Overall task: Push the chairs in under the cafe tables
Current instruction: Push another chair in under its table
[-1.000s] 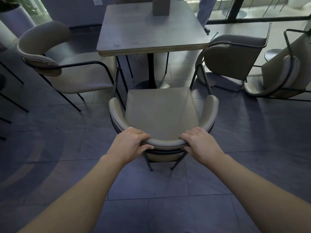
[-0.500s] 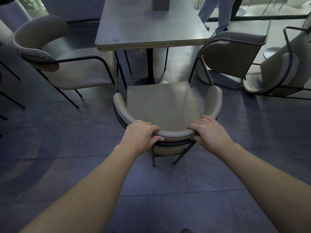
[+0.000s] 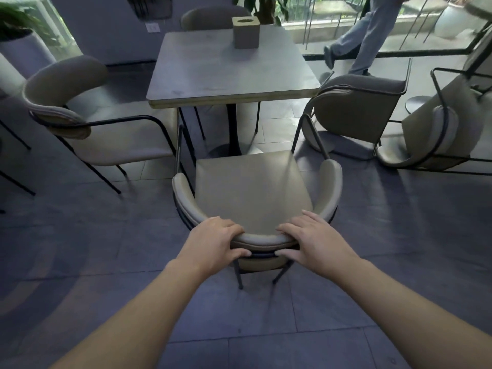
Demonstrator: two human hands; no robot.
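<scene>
Before the square grey cafe table (image 3: 229, 67), both hands grip the curved back of a beige padded black-framed chair (image 3: 253, 187): left hand (image 3: 213, 245), right hand (image 3: 315, 242).

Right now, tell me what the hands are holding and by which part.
Both the left hand and the right hand grip the chair by the top of its curved backrest.

view: I see more of the far side now, the box (image 3: 246, 32) fully in frame | chair (image 3: 255, 193): sits lower in view, front edge short of the table (image 3: 231, 67) | passer-by (image 3: 364, 41): stepping further right behind the glass
</scene>
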